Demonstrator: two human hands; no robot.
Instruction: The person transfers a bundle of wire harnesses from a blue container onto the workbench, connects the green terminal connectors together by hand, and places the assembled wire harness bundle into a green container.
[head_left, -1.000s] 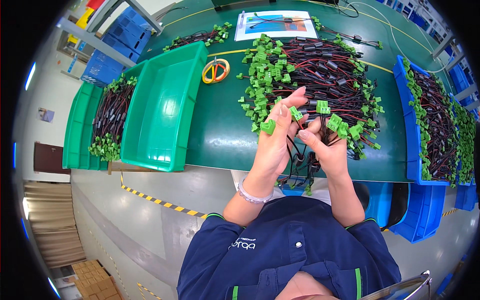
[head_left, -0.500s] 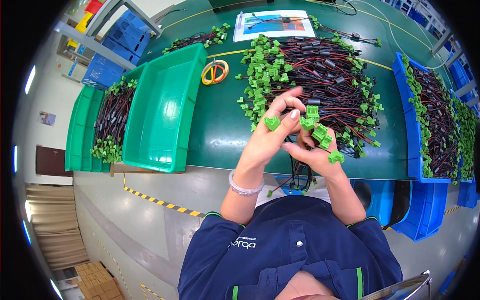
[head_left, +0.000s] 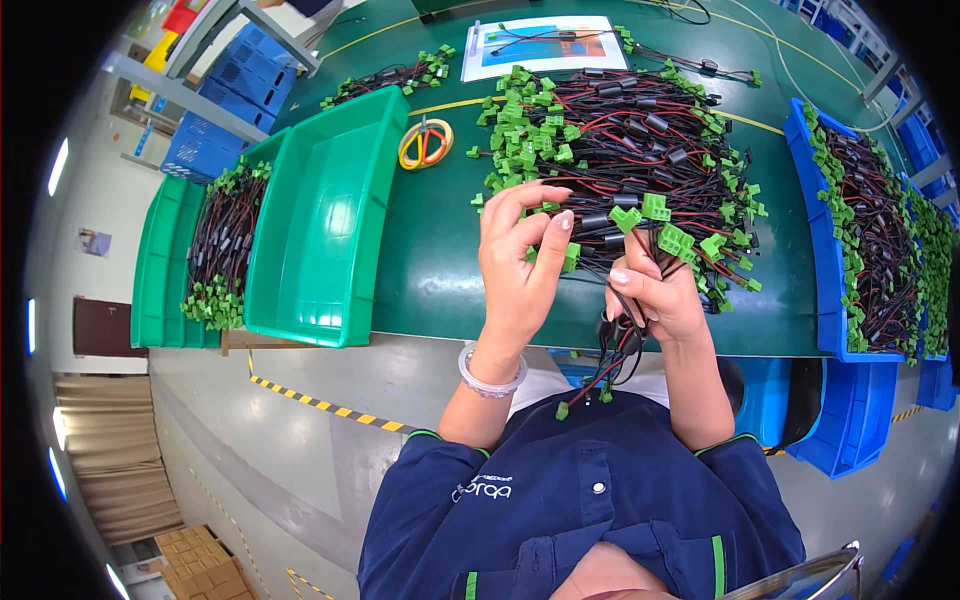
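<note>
Over the near edge of the surface (head_left: 430, 280), the right hand (head_left: 668, 300) pinches a dangling cable bunch (head_left: 629, 343), likely light and limp, best gripped just below its stiff green connectors (head_left: 676, 242), while the left hand (head_left: 515, 272) curls loosely, any hold unclear.

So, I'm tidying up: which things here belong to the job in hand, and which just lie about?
Job, apparently:
red-black cables with green plastic connectors, in the right hand
matching cable pile on the green table

Probably lying about:
yellow-orange ring-shaped item
stacked blue plastic crates
</note>
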